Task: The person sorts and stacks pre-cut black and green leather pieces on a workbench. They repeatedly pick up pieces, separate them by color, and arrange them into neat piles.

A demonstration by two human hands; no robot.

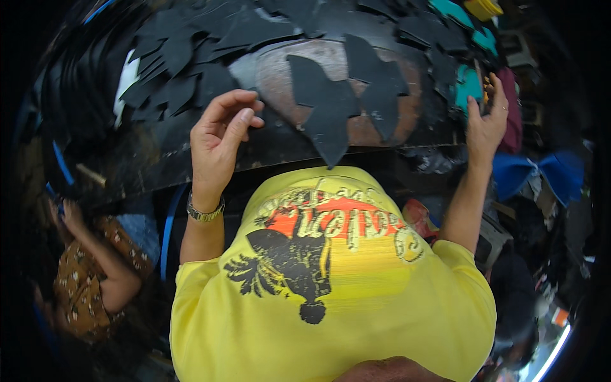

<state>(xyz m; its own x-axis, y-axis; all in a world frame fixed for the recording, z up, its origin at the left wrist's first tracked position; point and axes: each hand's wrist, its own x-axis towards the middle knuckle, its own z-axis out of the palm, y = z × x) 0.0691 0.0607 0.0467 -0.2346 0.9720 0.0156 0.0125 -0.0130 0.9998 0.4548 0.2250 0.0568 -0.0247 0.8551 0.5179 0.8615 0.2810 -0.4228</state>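
My left hand (219,137) hovers over the near edge of the dark table, its fingers loosely bent and nothing visible in them. A metal-banded watch is on that wrist. To its right, two dark grey flat cut pieces with pointed ends (328,108) (380,83) lie on a worn reddish-brown board (273,79). The nearer piece sticks out past the table edge. At the table's right end my right hand (489,121) has thumb and fingers apart, beside a teal piece (468,88). A small orange-brown thing shows at its fingertips, too small to name.
Many similar dark pieces (175,57) are heaped across the back and left of the table. A yellow container (484,9) stands far right. Below the right forearm is a blue bow-shaped thing (541,175). A person in a brown patterned top (89,280) sits at the left.
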